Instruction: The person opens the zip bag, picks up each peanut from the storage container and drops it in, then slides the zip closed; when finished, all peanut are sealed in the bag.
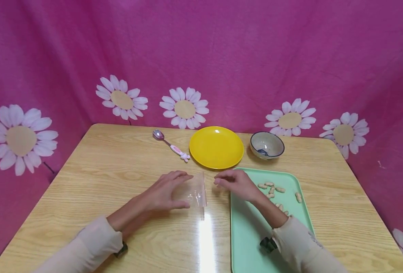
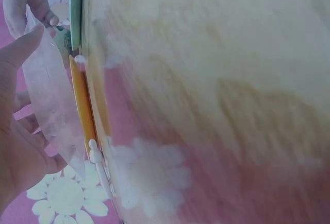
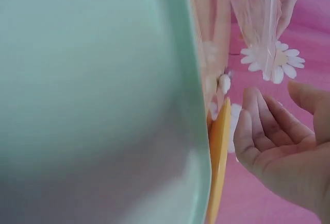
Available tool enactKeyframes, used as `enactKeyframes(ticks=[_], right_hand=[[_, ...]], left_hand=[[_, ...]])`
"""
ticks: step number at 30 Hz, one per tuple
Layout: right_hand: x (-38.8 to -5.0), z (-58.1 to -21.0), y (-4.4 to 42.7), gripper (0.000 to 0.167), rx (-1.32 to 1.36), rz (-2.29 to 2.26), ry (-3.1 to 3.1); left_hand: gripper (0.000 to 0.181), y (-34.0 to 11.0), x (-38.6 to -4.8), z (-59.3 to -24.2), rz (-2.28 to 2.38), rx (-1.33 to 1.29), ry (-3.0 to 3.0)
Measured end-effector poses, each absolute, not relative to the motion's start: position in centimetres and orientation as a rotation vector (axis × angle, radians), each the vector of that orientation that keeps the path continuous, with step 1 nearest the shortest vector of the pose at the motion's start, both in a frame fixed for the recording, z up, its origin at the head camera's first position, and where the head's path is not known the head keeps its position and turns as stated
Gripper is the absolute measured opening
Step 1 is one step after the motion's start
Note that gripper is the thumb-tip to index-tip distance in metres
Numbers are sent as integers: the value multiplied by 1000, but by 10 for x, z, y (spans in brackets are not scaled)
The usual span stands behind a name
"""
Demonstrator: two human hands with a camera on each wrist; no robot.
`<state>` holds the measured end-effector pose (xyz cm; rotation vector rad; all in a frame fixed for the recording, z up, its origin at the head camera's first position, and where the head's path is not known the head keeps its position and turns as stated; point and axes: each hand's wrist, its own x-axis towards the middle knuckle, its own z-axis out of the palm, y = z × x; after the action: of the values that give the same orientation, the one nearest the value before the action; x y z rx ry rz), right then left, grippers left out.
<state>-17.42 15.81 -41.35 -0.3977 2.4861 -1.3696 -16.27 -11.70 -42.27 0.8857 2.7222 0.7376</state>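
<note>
Pale sleeves (image 1: 87,242) angled inward, left hand (image 1: 163,192) holding a clear bag (image 1: 198,192), right hand (image 1: 239,185) released nearby, loosely curved

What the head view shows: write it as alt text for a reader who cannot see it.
A person's left hand holds a clear plastic bag over a wooden table, with the right hand close beside it, by a green tray of peanuts. Farther back are a spoon, a yellow plate and a bowl, before a pink cloth with white flowers.
</note>
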Motion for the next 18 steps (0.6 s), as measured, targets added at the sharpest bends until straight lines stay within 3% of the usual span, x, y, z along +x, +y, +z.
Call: enactKeyframes(ticks=[9, 18], right_hand=[[-168, -415, 144, 33, -189, -1471, 2223], [-165, -422, 136, 28, -152, -1553, 2131]], left_hand=[[79, -112, -160, -424, 744, 976, 2740], [79, -111, -161, -427, 743, 1027, 2737]])
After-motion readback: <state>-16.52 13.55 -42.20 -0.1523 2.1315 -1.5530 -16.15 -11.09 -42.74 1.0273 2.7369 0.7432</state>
